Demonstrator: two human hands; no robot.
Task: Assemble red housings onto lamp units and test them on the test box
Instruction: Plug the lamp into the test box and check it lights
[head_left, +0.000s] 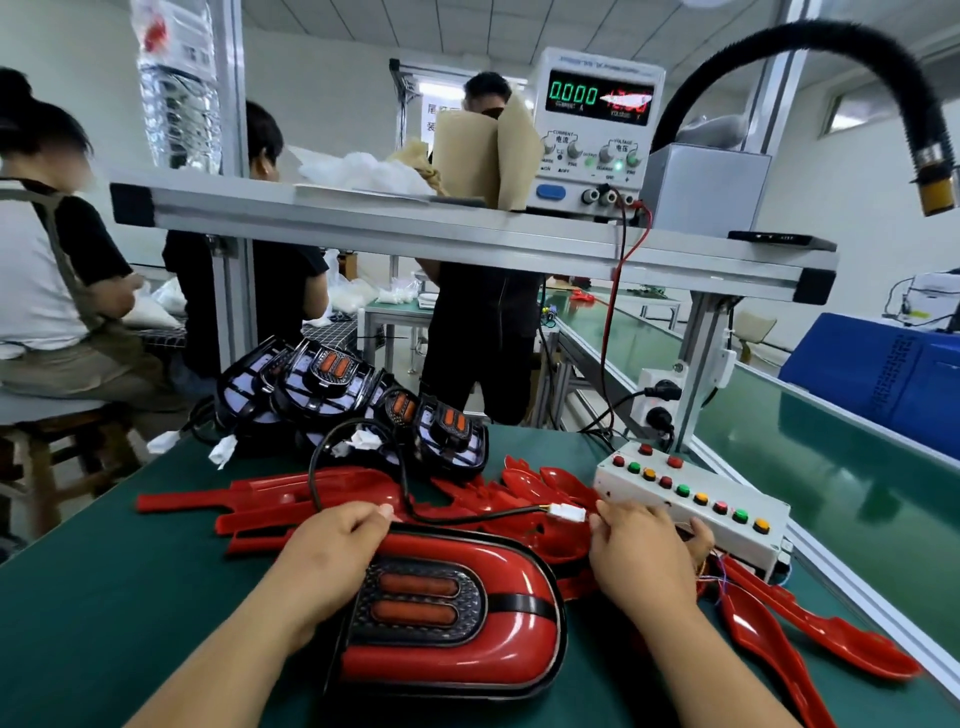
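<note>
Red-housed oval lamp (467, 639) assembled, left hand (332, 551) gripping its left edge; its white plug (566, 513) unconnected beside right hand (644, 556), grip hidden, near white button-studded test box (691, 506); black lamps (332, 384) await housings

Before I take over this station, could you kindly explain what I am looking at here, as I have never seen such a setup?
This single picture comes from a camera worn on the worker's head, looking down at their own two bare hands; there is no robot. The left hand grips the end of a lamp that already wears its red housing. The right hand is curled beside the lamp's white connector, next to the test box, the white box with coloured buttons; whether it pinches the plug I cannot tell. On the green table lie loose red housings and, behind them, a pile of bare lamp units. The power supply on the shelf reads zero current.
</note>
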